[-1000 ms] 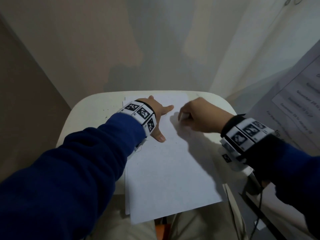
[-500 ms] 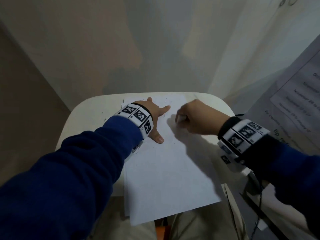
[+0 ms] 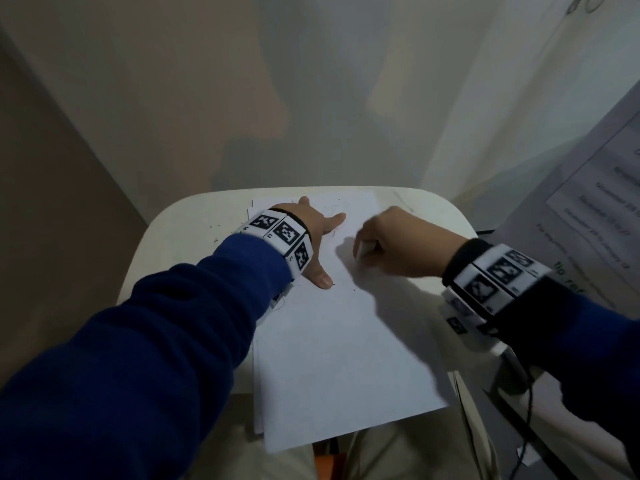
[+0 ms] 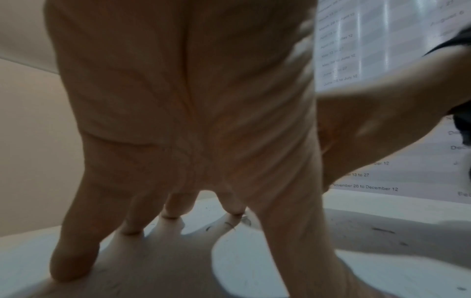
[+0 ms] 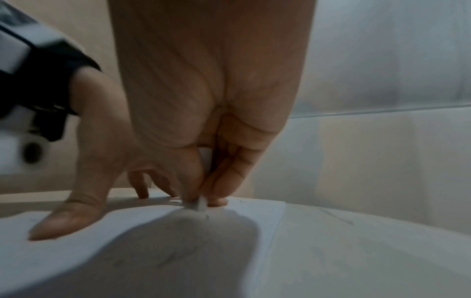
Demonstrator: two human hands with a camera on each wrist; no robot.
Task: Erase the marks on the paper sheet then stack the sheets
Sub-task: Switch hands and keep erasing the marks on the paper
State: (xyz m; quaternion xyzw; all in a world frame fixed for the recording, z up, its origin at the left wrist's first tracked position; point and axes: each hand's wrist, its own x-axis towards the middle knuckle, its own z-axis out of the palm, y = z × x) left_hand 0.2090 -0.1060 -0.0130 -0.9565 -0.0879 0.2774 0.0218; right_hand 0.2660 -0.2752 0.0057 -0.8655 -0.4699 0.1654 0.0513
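Since a second ago the right hand (image 3: 398, 245) has shifted only slightly, still pinching a small white eraser (image 5: 200, 204) whose tip touches the top paper sheet (image 3: 346, 358). That sheet lies on the pale table (image 3: 180, 244), long axis running from the person toward the wall, near end overhanging the table edge. Left hand (image 3: 313, 237), fingers spread flat, presses the sheet's far left part. Another sheet's edges (image 3: 255, 375) peek out beneath.
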